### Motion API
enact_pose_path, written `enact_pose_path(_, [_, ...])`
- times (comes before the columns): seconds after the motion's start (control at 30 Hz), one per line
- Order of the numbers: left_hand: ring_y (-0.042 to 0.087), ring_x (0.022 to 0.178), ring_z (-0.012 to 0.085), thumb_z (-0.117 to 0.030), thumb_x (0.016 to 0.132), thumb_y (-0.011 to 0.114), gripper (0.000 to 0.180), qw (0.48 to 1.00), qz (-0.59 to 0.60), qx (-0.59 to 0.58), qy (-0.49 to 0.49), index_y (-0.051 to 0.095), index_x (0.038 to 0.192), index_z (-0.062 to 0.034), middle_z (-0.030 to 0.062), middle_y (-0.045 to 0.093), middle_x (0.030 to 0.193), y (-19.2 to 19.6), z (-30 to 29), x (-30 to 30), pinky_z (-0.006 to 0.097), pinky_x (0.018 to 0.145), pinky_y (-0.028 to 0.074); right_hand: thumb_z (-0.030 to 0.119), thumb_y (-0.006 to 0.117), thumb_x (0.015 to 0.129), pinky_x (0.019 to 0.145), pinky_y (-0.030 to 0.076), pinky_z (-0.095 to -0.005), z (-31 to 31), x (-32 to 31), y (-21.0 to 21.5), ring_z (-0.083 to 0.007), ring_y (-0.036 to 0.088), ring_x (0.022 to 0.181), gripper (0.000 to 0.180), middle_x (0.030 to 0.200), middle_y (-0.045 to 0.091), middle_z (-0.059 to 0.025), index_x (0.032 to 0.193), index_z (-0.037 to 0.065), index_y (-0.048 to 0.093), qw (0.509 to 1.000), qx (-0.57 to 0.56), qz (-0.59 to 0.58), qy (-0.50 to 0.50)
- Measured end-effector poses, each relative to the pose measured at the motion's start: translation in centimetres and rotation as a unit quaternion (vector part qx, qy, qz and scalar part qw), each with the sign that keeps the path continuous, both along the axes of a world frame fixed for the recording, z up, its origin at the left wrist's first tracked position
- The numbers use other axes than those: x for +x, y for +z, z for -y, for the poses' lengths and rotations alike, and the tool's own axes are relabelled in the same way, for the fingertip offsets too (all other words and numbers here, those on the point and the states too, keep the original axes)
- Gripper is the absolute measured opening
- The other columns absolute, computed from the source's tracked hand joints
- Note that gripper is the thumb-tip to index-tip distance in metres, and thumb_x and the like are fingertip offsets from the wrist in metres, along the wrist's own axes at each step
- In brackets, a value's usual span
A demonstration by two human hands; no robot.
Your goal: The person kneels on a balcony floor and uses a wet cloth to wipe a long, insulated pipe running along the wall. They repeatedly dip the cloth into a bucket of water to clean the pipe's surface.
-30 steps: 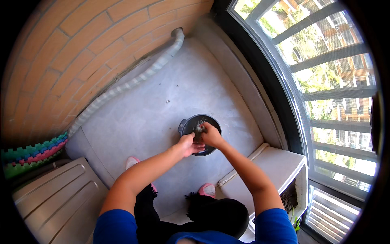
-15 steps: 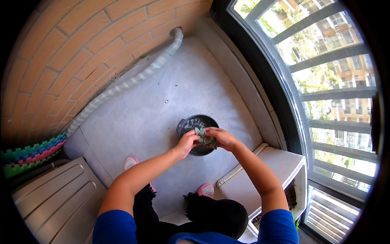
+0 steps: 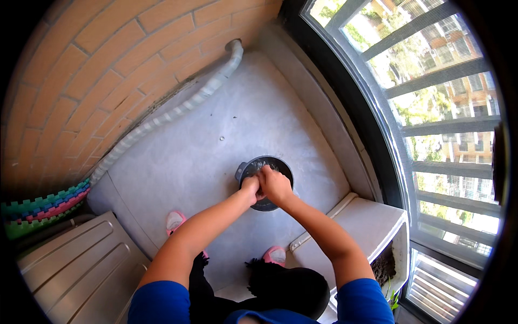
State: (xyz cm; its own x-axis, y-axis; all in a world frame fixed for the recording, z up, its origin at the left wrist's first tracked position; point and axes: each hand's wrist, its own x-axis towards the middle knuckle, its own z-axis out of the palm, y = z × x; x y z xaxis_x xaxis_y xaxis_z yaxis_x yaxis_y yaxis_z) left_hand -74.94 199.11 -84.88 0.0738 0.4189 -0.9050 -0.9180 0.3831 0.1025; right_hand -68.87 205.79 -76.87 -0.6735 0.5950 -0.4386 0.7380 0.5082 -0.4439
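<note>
A round dark basin (image 3: 241, 171) with a side handle stands on the grey floor in front of me, holding what looks like sudsy water. Over it my left hand (image 3: 250, 187) and my right hand (image 3: 276, 186) are pressed together, fingers closed. The right lies partly across the left. A crumpled grey-green cloth, seen between them half a second earlier, is now almost wholly covered by the fingers. Both hands stay above the basin's inside, within its rim as seen from here.
A wrapped pale pipe (image 3: 178, 106) runs along the brick wall (image 3: 102, 81). Left of me are coloured foam mats (image 3: 48, 205) and a ridged metallic panel (image 3: 81, 264). At right stand a white planter (image 3: 372, 218) and a barred window (image 3: 442, 129). Pink-and-white shoes (image 3: 275, 255) show below.
My hands have closed together around the cloth, which was visible between spread fingers before. The right hand has swung left over the left one. The view has shifted slightly.
</note>
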Motion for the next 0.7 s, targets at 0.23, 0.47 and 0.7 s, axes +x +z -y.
enact_pose_path(0.23, [0.053, 0.077, 0.0173, -0.022, 0.081, 0.049, 0.01, 0.941, 0.222, 0.247, 0.069, 0.051, 0.082, -0.0123, 0.0044, 0.055, 0.084, -2.5, 1.7, -0.7, 0.029, 0.069, 0.042, 0.019, 0.056, 0.078, 0.043, 0.043, -0.036, 2.1, -0.6, 2.6, -0.0269, 0.055, 0.048, 0.02, 0.055, 0.054, -0.0107, 0.067, 0.007, 0.044, 0.944, 0.193, -0.236, 0.124])
enact_pose_path(0.47, [0.046, 0.06, 0.0146, -0.009, 0.079, 0.05, 0.009, 0.974, -0.196, 0.02, -0.115, 0.044, 0.086, -0.011, 0.0026, 0.046, 0.071, 6.7, 0.6, -0.4, 0.029, 0.045, 0.037, 0.027, 0.046, 0.087, 0.052, 0.046, -0.0436, -1.0, 1.4, -1.9, -0.0342, 0.057, 0.063, 0.026, 0.072, 0.057, -0.0179, 0.074, 0.004, 0.045, 0.992, 0.102, -0.056, -0.04])
enact_pose_path(0.7, [0.048, 0.087, 0.0303, 0.005, 0.066, 0.057, 0.037, 0.696, -0.638, 0.21, -0.253, 0.041, 0.099, -0.0014, 0.018, 0.045, 0.099, 6.6, 2.3, -1.6, 0.032, 0.07, 0.044, 0.014, 0.058, 0.073, 0.064, 0.051, -0.0389, 0.2, 2.5, -5.4, -0.036, 0.06, 0.074, 0.038, 0.086, 0.056, -0.0224, 0.102, -0.002, 0.038, 0.98, 0.135, 0.014, 0.145])
